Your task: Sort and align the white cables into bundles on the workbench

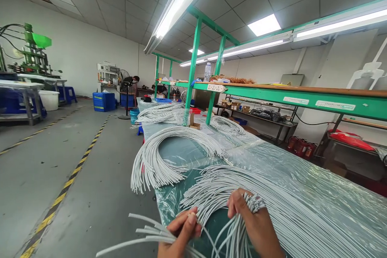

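My left hand point(178, 234) is closed around a few white cables point(145, 229), whose loose ends stick out to the left. Its thumb and forefinger pinch a single cable near the tip. Close by on the right, my right hand point(256, 225) grips a thicker bunch of white cables point(238, 236), with their cut ends point(255, 202) gathered above the fingers. Under and beyond both hands, a wide spread of similar cables point(290, 197) lies on the plastic-covered table. Farther back, a curved bundle of cables point(154, 157) hangs slightly over the table's left edge.
More cable coils point(160, 113) lie farther along the table point(302, 165). A green frame point(193, 64) carries a raised shelf point(287, 88) with a plastic bottle point(207, 71). Left of the table runs a striped floor line point(75, 173). A person point(130, 82) bends over in the background.
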Action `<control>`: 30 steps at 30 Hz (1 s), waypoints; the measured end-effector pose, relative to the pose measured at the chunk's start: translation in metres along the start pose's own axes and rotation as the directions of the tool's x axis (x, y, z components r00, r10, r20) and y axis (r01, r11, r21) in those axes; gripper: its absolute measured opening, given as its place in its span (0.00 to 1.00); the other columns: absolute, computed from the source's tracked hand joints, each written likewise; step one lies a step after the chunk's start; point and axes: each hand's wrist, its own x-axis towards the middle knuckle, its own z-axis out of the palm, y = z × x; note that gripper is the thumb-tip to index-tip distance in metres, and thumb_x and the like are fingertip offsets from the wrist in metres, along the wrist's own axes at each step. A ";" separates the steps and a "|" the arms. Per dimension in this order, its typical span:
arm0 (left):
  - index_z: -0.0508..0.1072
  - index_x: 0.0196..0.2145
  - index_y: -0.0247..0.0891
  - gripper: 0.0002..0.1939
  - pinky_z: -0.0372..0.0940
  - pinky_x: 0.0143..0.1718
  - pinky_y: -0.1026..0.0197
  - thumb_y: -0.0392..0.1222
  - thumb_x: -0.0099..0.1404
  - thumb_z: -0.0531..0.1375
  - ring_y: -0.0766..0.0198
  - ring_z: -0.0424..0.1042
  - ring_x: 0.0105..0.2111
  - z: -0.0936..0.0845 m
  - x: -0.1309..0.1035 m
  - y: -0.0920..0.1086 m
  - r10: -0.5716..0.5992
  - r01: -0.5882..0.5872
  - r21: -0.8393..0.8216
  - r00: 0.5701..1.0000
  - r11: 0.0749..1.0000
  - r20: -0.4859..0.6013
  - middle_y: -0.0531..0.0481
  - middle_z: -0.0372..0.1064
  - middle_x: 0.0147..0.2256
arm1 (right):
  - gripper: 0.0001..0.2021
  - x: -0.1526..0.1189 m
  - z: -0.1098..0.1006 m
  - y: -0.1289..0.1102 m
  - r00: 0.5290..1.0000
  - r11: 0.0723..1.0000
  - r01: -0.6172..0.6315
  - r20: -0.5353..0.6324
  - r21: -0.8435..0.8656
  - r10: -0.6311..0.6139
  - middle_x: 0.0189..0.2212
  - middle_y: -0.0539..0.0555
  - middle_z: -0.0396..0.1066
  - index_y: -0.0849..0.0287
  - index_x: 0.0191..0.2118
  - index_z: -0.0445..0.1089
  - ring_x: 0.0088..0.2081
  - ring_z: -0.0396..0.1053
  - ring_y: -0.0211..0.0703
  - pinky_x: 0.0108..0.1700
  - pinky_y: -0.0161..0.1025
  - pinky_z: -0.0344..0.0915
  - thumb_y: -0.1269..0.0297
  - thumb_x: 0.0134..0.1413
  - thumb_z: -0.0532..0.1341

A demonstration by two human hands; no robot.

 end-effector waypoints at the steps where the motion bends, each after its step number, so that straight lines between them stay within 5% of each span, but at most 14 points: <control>1: 0.79 0.23 0.37 0.22 0.65 0.24 0.68 0.54 0.30 0.71 0.68 0.67 0.21 0.005 -0.002 0.003 0.016 -0.017 -0.048 1.000 0.999 -0.019 0.49 0.71 0.24 | 0.27 -0.001 0.000 0.000 0.997 1.000 -0.003 0.073 0.002 0.003 0.15 0.49 0.61 0.59 0.14 0.60 0.22 0.62 0.37 0.32 0.35 0.57 0.44 0.55 0.51; 5: 0.79 0.23 0.34 0.21 0.65 0.23 0.69 0.52 0.32 0.71 0.69 0.66 0.19 0.024 -0.009 0.012 0.050 -0.045 -0.103 0.998 0.994 0.048 0.49 0.70 0.23 | 0.24 -0.002 0.010 -0.005 0.973 1.000 -0.015 0.232 0.027 0.008 0.12 0.45 0.55 0.59 0.16 0.59 0.17 0.56 0.34 0.25 0.33 0.54 0.47 0.55 0.53; 10: 0.79 0.23 0.35 0.18 0.61 0.21 0.68 0.52 0.37 0.70 0.71 0.63 0.18 0.026 -0.009 0.014 0.093 -0.080 -0.075 0.980 0.994 0.176 0.50 0.68 0.25 | 0.17 -0.004 0.022 -0.017 0.964 0.994 -0.028 0.265 0.102 0.000 0.19 0.48 0.65 0.62 0.28 0.70 0.19 0.56 0.34 0.22 0.31 0.52 0.51 0.51 0.58; 19: 0.78 0.23 0.32 0.20 0.49 0.17 0.69 0.54 0.41 0.68 0.74 0.55 0.15 0.017 0.001 0.010 0.072 -0.096 0.073 0.956 0.993 0.285 0.55 0.57 0.14 | 0.19 -0.010 0.020 -0.022 0.960 1.000 0.006 0.279 0.000 -0.006 0.16 0.45 0.55 0.59 0.20 0.65 0.21 0.56 0.35 0.27 0.32 0.54 0.50 0.52 0.55; 23: 0.71 0.41 0.35 0.30 0.49 0.16 0.71 0.53 0.43 0.68 0.76 0.53 0.11 0.017 0.005 0.003 -0.032 0.060 -0.127 0.976 0.990 0.213 0.62 0.53 0.12 | 0.21 -0.006 0.014 -0.004 0.994 0.997 -0.028 0.103 -0.075 0.036 0.16 0.45 0.54 0.58 0.20 0.60 0.21 0.55 0.36 0.27 0.34 0.53 0.47 0.54 0.53; 26: 0.64 0.42 0.40 0.28 0.45 0.13 0.72 0.49 0.45 0.69 0.79 0.45 0.10 0.014 0.008 -0.006 -0.139 0.161 -0.397 0.987 0.904 0.083 0.65 0.48 0.15 | 0.22 -0.002 0.009 0.007 0.999 0.998 0.023 -0.040 -0.064 -0.025 0.18 0.48 0.58 0.58 0.20 0.59 0.23 0.59 0.39 0.29 0.36 0.55 0.46 0.56 0.51; 30: 0.65 0.39 0.44 0.22 0.52 0.15 0.69 0.58 0.50 0.61 0.75 0.51 0.13 0.016 0.009 -0.018 -0.021 0.013 -0.629 1.000 0.777 -0.006 0.59 0.54 0.20 | 0.23 -0.001 0.011 0.012 0.995 0.989 -0.050 -0.076 0.140 0.061 0.14 0.47 0.58 0.58 0.19 0.57 0.20 0.60 0.37 0.28 0.36 0.57 0.45 0.54 0.52</control>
